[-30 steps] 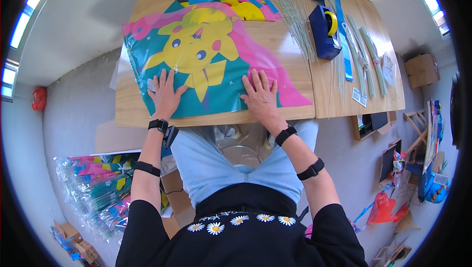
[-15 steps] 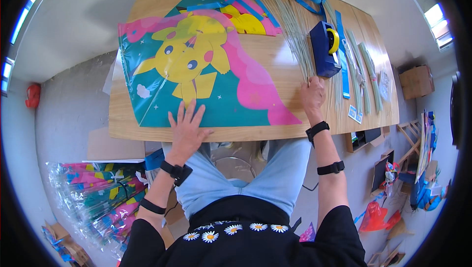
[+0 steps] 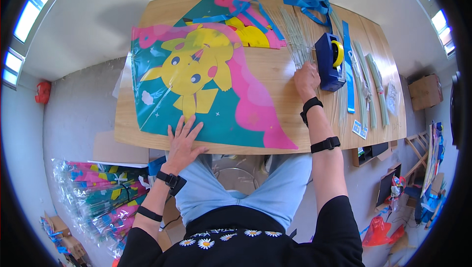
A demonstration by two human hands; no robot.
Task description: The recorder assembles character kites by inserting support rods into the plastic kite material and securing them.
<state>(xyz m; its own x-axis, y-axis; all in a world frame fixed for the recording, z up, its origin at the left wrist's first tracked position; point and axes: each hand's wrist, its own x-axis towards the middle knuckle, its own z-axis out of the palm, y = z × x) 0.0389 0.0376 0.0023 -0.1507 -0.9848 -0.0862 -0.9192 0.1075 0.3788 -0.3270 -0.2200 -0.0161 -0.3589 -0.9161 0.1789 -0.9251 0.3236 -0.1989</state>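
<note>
A printed kite sheet (image 3: 187, 70), green and pink with a yellow cartoon figure, lies spread across the table's left and middle. My left hand (image 3: 184, 141) rests on its near edge with the fingers spread. Toward the right, my right hand (image 3: 307, 76) is closed at the near ends of a loose bunch of thin pale rods (image 3: 297, 38). Its fingertips are partly hidden. Just right of that hand stands a dark blue tape dispenser (image 3: 330, 70) with a yellow roll. A second printed sheet (image 3: 250, 35) lies folded behind the first.
Blue ribbon (image 3: 312, 4) lies at the table's back. Tied rod bundles (image 3: 374, 77), a blue strip (image 3: 348, 65) and small cards (image 3: 359, 129) are at the right. Plastic-wrapped kites (image 3: 105, 193) lie low on the left. A cardboard box (image 3: 426, 93) stands beyond the right edge.
My right hand has moved forward and slightly left along the rods, its forearm reaching farther over the table. My left hand stays on the sheet's near edge. The whole view has shifted slightly.
</note>
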